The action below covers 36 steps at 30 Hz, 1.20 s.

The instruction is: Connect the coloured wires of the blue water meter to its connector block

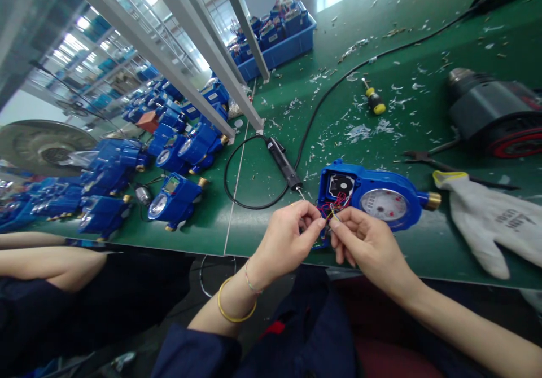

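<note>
Hands pinch wires, green bench.

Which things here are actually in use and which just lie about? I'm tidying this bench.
In use: left hand and right hand pinching the wires of the opened blue meter.
Lying about: glove, electric screwdriver, small screwdriver, pliers.

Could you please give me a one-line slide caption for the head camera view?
Both hands, left hand and right hand, pinch the coloured wires of an opened blue water meter on the green workbench.

Blue meter, green table
</note>
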{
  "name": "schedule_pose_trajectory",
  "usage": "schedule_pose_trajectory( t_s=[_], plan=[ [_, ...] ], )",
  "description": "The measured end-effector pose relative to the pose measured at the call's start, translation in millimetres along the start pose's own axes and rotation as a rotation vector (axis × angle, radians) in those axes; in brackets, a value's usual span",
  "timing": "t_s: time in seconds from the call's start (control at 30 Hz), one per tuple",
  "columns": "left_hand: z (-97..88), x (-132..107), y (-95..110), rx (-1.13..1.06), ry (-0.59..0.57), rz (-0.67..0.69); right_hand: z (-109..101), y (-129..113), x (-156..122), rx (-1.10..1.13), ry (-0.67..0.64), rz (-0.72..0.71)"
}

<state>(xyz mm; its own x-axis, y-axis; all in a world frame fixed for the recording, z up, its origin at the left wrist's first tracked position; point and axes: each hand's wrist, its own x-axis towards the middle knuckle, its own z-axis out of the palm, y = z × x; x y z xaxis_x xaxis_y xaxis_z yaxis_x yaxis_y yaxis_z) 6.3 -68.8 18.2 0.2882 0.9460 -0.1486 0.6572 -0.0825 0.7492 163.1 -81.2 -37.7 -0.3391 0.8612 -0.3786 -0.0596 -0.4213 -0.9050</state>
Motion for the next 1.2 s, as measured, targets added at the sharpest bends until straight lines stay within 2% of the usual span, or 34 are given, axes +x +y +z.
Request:
schedule_pose_trajectory(
  t_s=[0.17,0.33,0.43,0.53,0.63,0.67,0.7,0.8,0.83,0.9,1.0,1.1,1.2],
  plan=[
    [4.3,-4,-4,-0.215,-0.001,-0.005,0,7,0,-0.083,-0.012,-0.014],
    [-1.9,4,-13,-0.205,0.065,-0.043,-3,9,-6,-0.246,0.023,-0.009],
    [-7.3,12,-18,-0.232,-0.026,-0.067,-5,8,-10,-0.313,0.026,-0.02],
    [-11.6,17,-22,-0.365,-0.116,-0.096,-7,9,-12,-0.256,0.021,-0.003],
    [-13.8,18,-23,-0.454,-0.144,-0.126,-8,10,-11,-0.223,-0.026,-0.002],
    [-13.9,17,-23,-0.454,-0.133,-0.132,-8,10,-11,-0.27,-0.005,-0.049],
    [-13.7,16,-22,-0.448,-0.116,-0.134,-8,10,-11,-0.358,0.069,-0.142],
    [-12.1,13,-17,-0.449,-0.087,-0.141,-7,7,-11,-0.772,0.444,-0.642],
    [-11.5,12,-16,-0.459,-0.083,-0.144,-6,5,-11,-0.882,0.504,-0.79],
    [-10.2,10,-12,-0.473,-0.076,-0.144,-3,3,-8,-0.973,0.438,-0.924],
    [-8.6,7,-10,-0.473,-0.073,-0.126,3,1,-2,-0.88,0.281,-0.845],
    [-7.1,6,-10,-0.458,-0.056,-0.099,6,0,1,-0.716,0.238,-0.705],
    [-3.9,3,-10,-0.458,0.037,-0.085,3,-2,-1,-0.559,0.216,-0.537]
  ],
)
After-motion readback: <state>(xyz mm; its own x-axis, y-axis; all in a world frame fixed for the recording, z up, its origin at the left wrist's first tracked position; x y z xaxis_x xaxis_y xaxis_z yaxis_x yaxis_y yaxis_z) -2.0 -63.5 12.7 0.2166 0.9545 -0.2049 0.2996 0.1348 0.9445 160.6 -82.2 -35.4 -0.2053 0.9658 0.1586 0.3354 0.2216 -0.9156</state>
